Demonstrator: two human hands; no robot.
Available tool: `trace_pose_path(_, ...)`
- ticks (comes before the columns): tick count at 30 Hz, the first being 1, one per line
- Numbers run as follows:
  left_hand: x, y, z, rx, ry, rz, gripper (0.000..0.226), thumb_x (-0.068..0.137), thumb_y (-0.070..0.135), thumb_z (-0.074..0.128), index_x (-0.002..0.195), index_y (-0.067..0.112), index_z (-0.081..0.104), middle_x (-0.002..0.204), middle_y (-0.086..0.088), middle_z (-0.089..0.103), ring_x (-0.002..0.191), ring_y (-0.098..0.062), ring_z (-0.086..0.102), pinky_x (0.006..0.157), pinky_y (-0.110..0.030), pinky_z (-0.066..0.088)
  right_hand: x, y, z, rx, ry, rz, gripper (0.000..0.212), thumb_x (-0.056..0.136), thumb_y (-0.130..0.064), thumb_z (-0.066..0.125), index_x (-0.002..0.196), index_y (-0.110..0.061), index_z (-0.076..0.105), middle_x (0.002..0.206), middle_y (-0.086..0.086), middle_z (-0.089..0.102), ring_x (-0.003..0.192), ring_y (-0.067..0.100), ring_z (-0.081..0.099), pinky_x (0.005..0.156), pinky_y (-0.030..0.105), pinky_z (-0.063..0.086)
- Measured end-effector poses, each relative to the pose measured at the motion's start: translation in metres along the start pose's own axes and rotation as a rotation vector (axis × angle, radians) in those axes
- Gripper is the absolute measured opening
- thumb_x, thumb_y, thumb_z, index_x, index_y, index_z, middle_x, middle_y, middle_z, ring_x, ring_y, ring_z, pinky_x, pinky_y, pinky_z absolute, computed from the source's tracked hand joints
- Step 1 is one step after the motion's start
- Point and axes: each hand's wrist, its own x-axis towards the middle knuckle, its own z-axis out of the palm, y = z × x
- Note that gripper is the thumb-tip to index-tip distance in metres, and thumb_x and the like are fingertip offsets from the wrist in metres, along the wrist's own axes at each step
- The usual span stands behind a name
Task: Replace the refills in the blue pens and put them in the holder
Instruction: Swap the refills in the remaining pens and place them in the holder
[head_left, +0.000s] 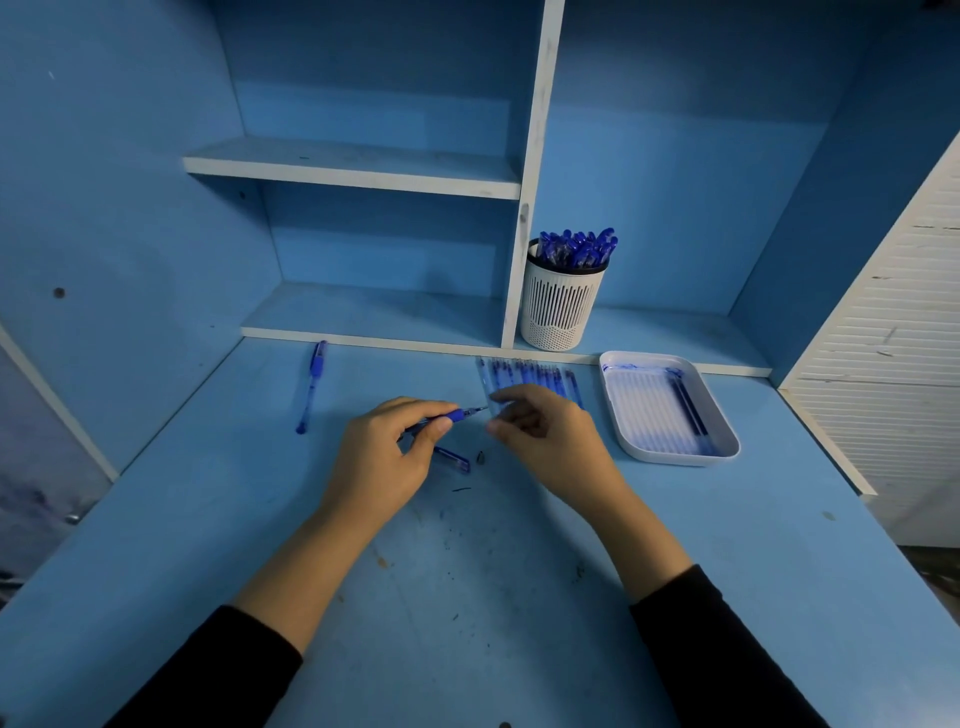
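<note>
On a scuffed blue counter (467, 571), we see the left hand (384, 457) wrap its grip round the barrel of a blue pen (457, 415), whose tip points right toward the right hand (540, 436). That hand's forefinger and thumb bracket the tip, and we cannot tell whether its grip has closed on anything. A loose cap (453, 460) lies just below the pen, and a clear pack of refills (535, 376) sits just beyond the right fingers. A white tray (675, 457) of spent refills (688, 402) lies to the right, and the slotted holder (561, 312), crowded with pens, stands on the shelf behind. A spare pen (311, 387) lies well apart at left. We judge the pen light, stiff and slick, and its refill thin and easily bent, so it is best held firmly at the rubber sleeve with the tip pinched lightly.
</note>
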Motion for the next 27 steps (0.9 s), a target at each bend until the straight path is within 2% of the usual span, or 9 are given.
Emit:
trace_pose_path(3,-0.001,0.000,0.002,-0.013,-0.042,0.034,0.018,0.088,0.009,0.070,0.104,0.017,0.076,0.096,0.016,0.071,0.090,0.000,0.064,0.081,-0.012,0.048,-0.002,-0.005,0.004,0.149,0.021,-0.031,0.024,0.084,-0.015,0.073,0.107,-0.018,0.067,0.090,0.001,0.069,0.082,0.006,0.064,0.079,0.014,0.050)
trace_pose_path(6,-0.001,0.000,0.003,-0.051,-0.072,0.031,0.018,0.088,0.008,0.071,0.102,0.017,0.076,0.095,0.014,0.072,0.089,-0.001,0.065,0.079,-0.015,0.050,-0.002,-0.007,0.004,0.148,0.006,-0.045,0.009,0.084,-0.011,0.072,0.085,-0.019,0.069,0.080,-0.003,0.069,0.075,0.007,0.064,0.074,0.017,0.051)
trace_pose_path(8,-0.001,0.000,0.004,-0.069,-0.071,0.017,0.018,0.087,0.008,0.071,0.102,0.017,0.077,0.095,0.013,0.072,0.088,-0.002,0.066,0.077,-0.018,0.052,0.000,-0.004,0.001,0.101,0.027,-0.014,0.014,0.085,-0.010,0.070,0.077,-0.021,0.066,0.073,-0.003,0.068,0.072,0.013,0.063,0.074,0.026,0.054)
trace_pose_path(11,-0.001,0.000,0.003,-0.070,-0.050,0.010,0.018,0.088,0.009,0.071,0.102,0.018,0.077,0.094,0.013,0.072,0.086,-0.005,0.065,0.074,-0.023,0.053,0.004,0.001,-0.007,0.063,0.070,0.004,0.014,0.089,-0.006,0.062,0.079,-0.016,0.062,0.072,0.002,0.068,0.072,0.023,0.064,0.078,0.040,0.055)
trace_pose_path(16,-0.002,0.001,0.002,-0.067,-0.009,-0.019,0.016,0.090,0.013,0.069,0.103,0.018,0.076,0.089,0.010,0.071,0.078,-0.011,0.062,0.066,-0.029,0.051,0.005,-0.005,-0.018,0.319,0.269,0.005,0.016,0.094,0.004,0.050,0.084,-0.008,0.054,0.072,0.012,0.065,0.062,0.011,0.061,0.064,0.022,0.054)
trace_pose_path(22,-0.002,0.002,0.004,-0.097,0.015,-0.042,0.015,0.090,0.016,0.068,0.102,0.019,0.076,0.085,0.014,0.070,0.071,-0.015,0.061,0.062,-0.030,0.050,0.002,-0.011,-0.023,0.645,0.371,-0.029,0.016,0.089,0.003,0.060,0.104,-0.003,0.065,0.081,0.006,0.069,0.079,0.015,0.065,0.079,0.023,0.054)
trace_pose_path(27,-0.004,0.005,0.004,-0.110,0.020,-0.001,0.017,0.091,0.019,0.067,0.106,0.016,0.075,0.087,0.013,0.071,0.071,-0.015,0.062,0.062,-0.033,0.051,-0.002,-0.016,-0.010,0.636,0.467,-0.065,0.015,0.082,0.008,0.067,0.090,-0.003,0.072,0.077,-0.002,0.069,0.074,0.005,0.063,0.076,0.016,0.049)
